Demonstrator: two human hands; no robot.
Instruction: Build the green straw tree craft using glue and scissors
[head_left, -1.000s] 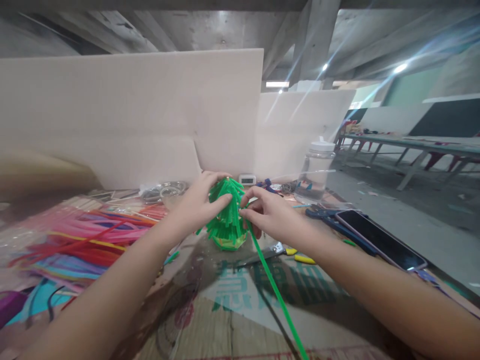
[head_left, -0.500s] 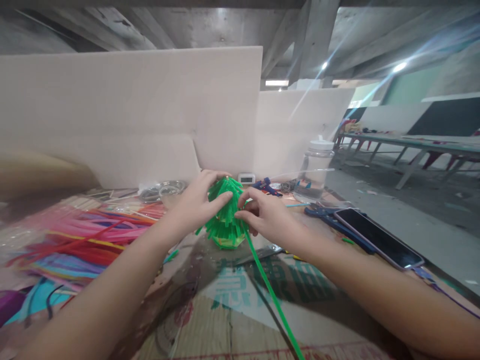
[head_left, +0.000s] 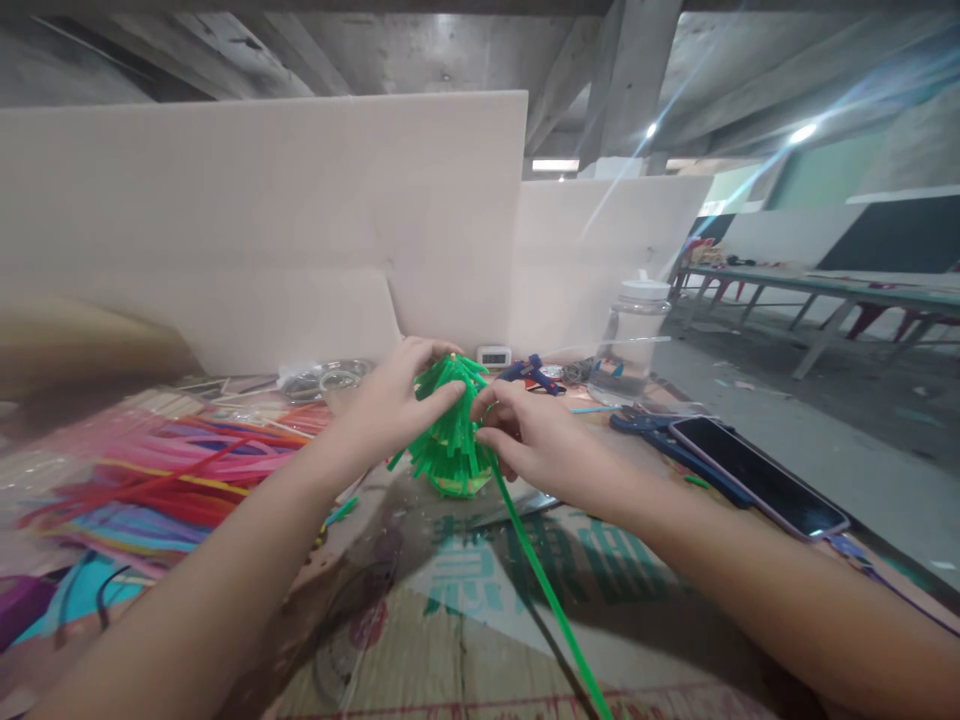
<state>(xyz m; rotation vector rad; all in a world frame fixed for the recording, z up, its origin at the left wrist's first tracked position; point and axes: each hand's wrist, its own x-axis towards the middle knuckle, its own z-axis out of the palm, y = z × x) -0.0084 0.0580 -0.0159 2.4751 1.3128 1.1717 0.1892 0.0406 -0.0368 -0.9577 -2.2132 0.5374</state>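
Note:
A small green tree (head_left: 452, 455) of layered pipe-cleaner pieces stands upright on the table. My left hand (head_left: 409, 395) is closed round its left side and upper part, thumb across the front. At the tree's right side, my right hand (head_left: 529, 425) pinches with thumb and index finger. From that pinch a long green pipe cleaner (head_left: 547, 585) runs down toward the table's near edge. Whether its upper end touches the tree is hidden by the fingers. Under my right hand lies a metal blade (head_left: 517, 508), partly covered.
A pile of coloured pipe cleaners (head_left: 180, 460) lies to the left. Behind stand a white digital timer (head_left: 493, 356), a blue glue gun (head_left: 534, 374) and a clear bottle (head_left: 634, 335). Dark-handled pliers (head_left: 641, 424) and a phone (head_left: 757, 475) lie right. White boards (head_left: 300, 200) close off the back.
My right hand has shifted very slightly right and down, and the pipe cleaner moved a little with it. My left hand stays on the tree.

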